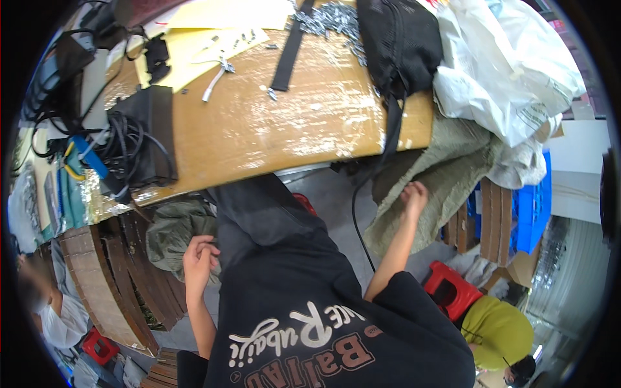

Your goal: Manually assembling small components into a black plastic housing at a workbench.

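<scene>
My left hand [199, 257] hangs beside my lap, its fingers loosely bent and somewhat apart, with nothing visible in them. It is nearest to a crumpled grey-green sack [178, 234] under the table's left end. On the other side, my right hand [413, 198] is held out before a large olive woven sack [446, 171] at the table's right corner. Its fingers are half curled and apart, and I see nothing held in them; whether they touch the sack is unclear. Both hands are below the edge of the brown table [259, 139].
On the table are small grey metal parts [330, 19], yellow paper [200, 55], a black strap [291, 52], a black mesh bag [399, 48], a white plastic bag [504, 71] and bundled black cables [132, 145]. Red stools [449, 291], blue crates [533, 207] and other people [498, 330] surround me.
</scene>
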A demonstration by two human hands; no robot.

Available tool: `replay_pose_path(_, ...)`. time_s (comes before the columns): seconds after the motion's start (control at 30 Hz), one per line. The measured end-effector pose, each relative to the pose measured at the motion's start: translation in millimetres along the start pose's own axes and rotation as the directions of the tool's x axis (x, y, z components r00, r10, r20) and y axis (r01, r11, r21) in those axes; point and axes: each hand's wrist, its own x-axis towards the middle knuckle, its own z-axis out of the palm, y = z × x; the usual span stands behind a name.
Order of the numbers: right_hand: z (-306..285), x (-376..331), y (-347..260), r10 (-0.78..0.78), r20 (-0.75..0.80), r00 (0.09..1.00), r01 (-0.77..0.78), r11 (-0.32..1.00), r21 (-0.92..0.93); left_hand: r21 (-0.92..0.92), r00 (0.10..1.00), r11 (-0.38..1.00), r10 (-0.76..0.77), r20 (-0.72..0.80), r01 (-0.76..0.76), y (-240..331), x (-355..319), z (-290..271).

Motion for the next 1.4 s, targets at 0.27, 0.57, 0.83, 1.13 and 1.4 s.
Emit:
replay_pose_path(0.27, 125.8, -123.6, -205.3, -0.801, 0.187, 0.569, 0.796, 0.593, 0.12, 0.074, 0.81, 0.966, 0.247, -0.532, -0.246, 44.2, -16.6, -130.0)
replay_pose_path(0.57, 263.6, -117.9, -226.8, -0.769, 0.519, 0.373, 0.924, 0.253, -0.288, 0.458, 0.711, 0.752, 0.633, -0.306, -0.473, 181.1, 89.8, -191.5)
replay_pose_path(0.83, 269.2, -124.5, -225.3, -0.676, 0.598, 0.43, 0.891, 0.212, -0.401, 0.742, 0.742, 0.455, 0.665, 0.085, -0.493, 212.2, 206.7, -203.3)
replay_pose_path(1.13, 266.9, -125.1, -224.5, -0.684, 0.579, 0.445, 0.885, 0.237, -0.4, 0.587, 0.785, 0.577, 0.594, 0.175, -0.567, 196.1, 285.6, -197.9)
replay_pose_path(1.4, 275.1, -122.8, -228.8, -0.708, 0.552, 0.44, 0.896, 0.305, -0.323, 0.426, 0.791, 0.667, 0.528, 0.307, -0.611, 135.5, 316.0, -282.7)
